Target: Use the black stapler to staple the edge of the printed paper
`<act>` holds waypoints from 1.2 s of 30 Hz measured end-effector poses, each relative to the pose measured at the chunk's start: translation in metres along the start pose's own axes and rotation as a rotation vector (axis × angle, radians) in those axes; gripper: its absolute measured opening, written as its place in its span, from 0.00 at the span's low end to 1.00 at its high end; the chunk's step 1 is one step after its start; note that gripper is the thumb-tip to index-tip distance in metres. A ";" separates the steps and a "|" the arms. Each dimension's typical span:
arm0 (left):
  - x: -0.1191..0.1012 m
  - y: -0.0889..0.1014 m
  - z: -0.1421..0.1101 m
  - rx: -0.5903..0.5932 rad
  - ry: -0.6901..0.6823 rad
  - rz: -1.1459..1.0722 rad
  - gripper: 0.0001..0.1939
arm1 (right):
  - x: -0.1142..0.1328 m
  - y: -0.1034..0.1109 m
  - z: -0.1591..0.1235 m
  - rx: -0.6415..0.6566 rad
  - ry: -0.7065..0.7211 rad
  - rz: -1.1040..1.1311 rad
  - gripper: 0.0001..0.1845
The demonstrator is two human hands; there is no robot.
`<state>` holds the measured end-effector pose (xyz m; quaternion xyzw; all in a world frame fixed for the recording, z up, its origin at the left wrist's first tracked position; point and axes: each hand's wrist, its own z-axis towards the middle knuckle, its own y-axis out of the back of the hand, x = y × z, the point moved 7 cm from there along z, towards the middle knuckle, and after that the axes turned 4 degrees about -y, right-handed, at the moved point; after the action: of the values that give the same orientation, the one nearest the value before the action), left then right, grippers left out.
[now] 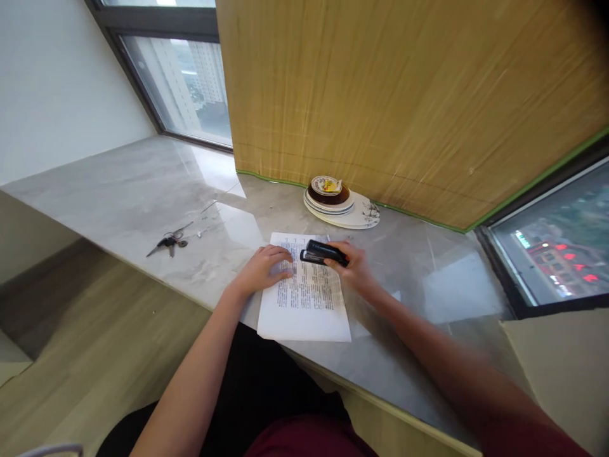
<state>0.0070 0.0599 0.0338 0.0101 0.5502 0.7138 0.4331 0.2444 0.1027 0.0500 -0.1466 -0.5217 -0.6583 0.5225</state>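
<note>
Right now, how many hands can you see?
2: the left hand by the left edge of the paper, and the right hand holding a black stapler over it.

The person's right hand (349, 265) gripped a black stapler (329, 252) above the printed paper (304, 322), its nose pointing at the left hand (262, 270), which lay on the sheet's left side with fingers and thumb apart. A little way off to the left, a bunch of keys (170, 242) sat on the grey counter (223, 244). Beyond the paper I could see stacked plates (330, 206), close by a straw-coloured blind (404, 108) that hung between two windows (188, 89).
</note>
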 end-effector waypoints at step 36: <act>0.005 -0.009 -0.001 0.015 0.045 0.047 0.15 | 0.026 0.025 -0.110 0.280 0.198 -0.160 0.34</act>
<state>0.0088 0.0627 0.0245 0.0100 0.5647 0.7197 0.4038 0.2935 -0.0014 0.0376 0.0350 -0.5644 -0.6299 0.5324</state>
